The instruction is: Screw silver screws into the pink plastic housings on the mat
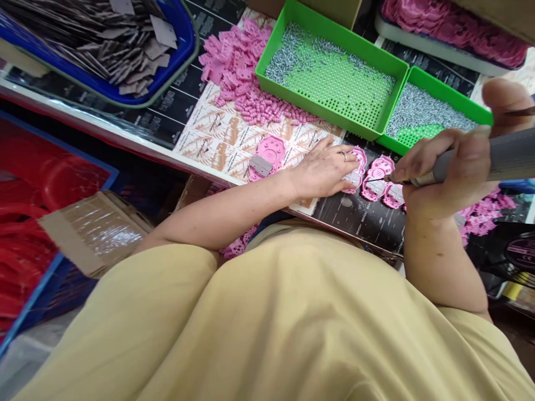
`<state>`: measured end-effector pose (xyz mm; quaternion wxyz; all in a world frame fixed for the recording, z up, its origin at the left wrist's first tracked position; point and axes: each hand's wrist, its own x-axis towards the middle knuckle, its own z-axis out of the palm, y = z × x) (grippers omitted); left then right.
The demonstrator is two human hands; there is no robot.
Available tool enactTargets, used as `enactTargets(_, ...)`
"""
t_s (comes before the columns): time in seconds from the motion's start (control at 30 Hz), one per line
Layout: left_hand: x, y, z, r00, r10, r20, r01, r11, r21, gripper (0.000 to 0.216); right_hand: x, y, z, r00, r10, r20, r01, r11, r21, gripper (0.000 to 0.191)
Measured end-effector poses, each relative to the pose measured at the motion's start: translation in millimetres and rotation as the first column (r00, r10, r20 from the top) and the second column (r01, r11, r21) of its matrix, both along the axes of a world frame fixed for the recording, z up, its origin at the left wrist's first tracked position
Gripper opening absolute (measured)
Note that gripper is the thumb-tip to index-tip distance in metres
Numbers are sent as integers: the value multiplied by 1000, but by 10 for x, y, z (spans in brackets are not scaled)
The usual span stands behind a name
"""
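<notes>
My right hand [447, 167] is wrapped round a grey electric screwdriver [512, 159]. Its thin bit reaches left to a pink plastic housing [378, 172] that carries a grey plate; whether the tip meets a screw is too small to tell. My left hand [328, 167], a ring on one finger, lies flat with its fingers stretched over another pink housing [358, 167], partly covering it. Partly behind my right hand sits a further pink housing [393, 195]. Left of my left hand lies a pink housing with a grey plate [262, 166] across its lower part.
Two green trays [326, 114] of small screws stand beyond my hands. Pink blocks [236, 58] and small pink cylinders [267, 109] are heaped left of them. A blue basket [188, 42] holds grey plates. More pink pieces [489, 214] lie at right; a cardboard box [94, 234] stands at left.
</notes>
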<state>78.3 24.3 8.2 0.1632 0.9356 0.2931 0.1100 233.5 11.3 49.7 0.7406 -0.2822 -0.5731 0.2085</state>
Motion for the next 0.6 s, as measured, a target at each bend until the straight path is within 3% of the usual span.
enactTargets(0.17,7,16,-50,1000,0,25,-1,1000,26,17,-20,-29,-38,1000,9,0,-9,998,-67,30)
enactTargets(0.3,13,-1,-83,999,17,47,-19,999,29,16,-67,-99,-25,999,50,10,-49,998,-41,26)
enactTargets(0.5,22,-60,-85,998,52,26,-53,997,49,18,-79,-128,-141,986,-103,131,130,968,-216,40)
enactTargets(0.6,34,-84,-84,997,62,42,-64,997,50,17,-50,-143,-172,987,-35,155,76,960,-270,38)
